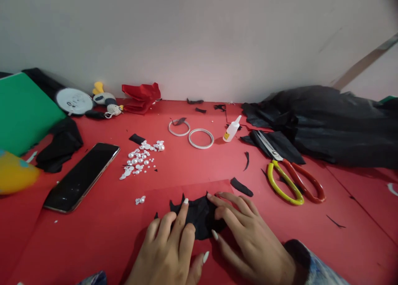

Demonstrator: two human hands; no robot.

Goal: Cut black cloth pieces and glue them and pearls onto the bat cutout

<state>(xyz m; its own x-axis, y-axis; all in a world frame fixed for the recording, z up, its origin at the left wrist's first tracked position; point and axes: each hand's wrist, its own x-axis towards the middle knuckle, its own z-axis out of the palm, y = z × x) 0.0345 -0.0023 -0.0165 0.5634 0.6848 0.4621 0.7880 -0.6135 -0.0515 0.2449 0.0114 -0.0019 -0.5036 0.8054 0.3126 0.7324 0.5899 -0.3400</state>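
Observation:
A small black fabric piece (202, 220) with a jagged, pointed upper edge lies flat on a thin red sheet (192, 188) at the front of the table. My left hand (168, 243) rests on its left side, index fingertip near the top edge and thumb stretched out below. On the right side of the cloth lies my right hand (248, 235), fingers extended and spread. Parts of the fabric are hidden beneath both hands. A black scrap (241, 187) sits just beyond my right fingers. Left of the cloth is a small pearl cluster (140, 200).
Scissors (276, 158) with yellow and red handles lie right, beside heaped black fabric (326, 123). A small white bottle (232, 129) stands near two white rings (201, 146). Loose pearls (138, 163) and a phone (82, 177) are left. A wall (199, 40) bounds the back.

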